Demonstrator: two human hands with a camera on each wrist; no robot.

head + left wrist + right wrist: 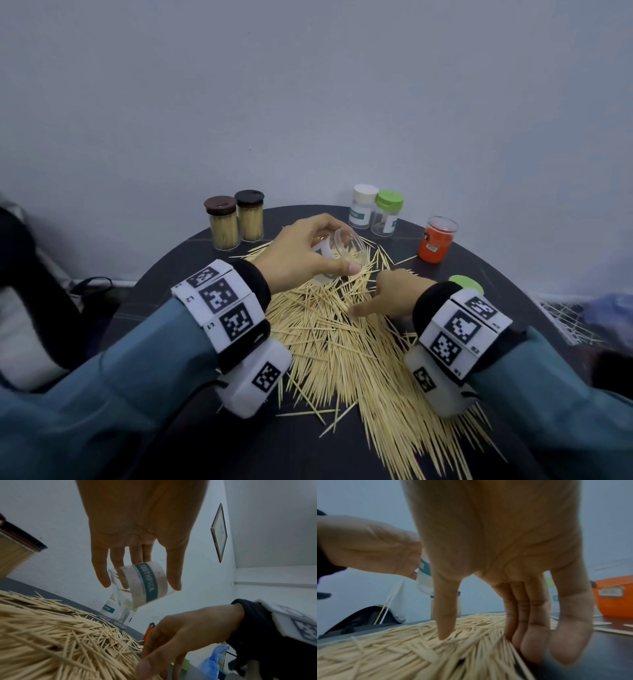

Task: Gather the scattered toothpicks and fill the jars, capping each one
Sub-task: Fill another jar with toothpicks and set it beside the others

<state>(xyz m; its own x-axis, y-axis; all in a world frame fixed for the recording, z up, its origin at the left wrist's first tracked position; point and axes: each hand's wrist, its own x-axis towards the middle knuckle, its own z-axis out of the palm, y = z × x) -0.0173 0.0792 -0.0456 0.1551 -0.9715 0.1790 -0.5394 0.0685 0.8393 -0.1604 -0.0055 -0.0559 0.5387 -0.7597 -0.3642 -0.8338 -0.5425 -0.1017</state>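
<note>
The left hand [301, 251] grips an uncapped clear jar [339, 253] tilted above the toothpicks [342, 346]. The right hand [394, 294] rests its spread, relaxed fingers [444, 615] in the pile — seemingly holding nothing, though blur hides the fingertips. The heap covers the dark table [496, 274] — two filled jars [236, 222] stand behind.

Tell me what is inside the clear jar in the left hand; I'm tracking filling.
The clear labelled plastic jar looks nearly empty: a few toothpicks at most; label and left hand hide the rest.
</note>
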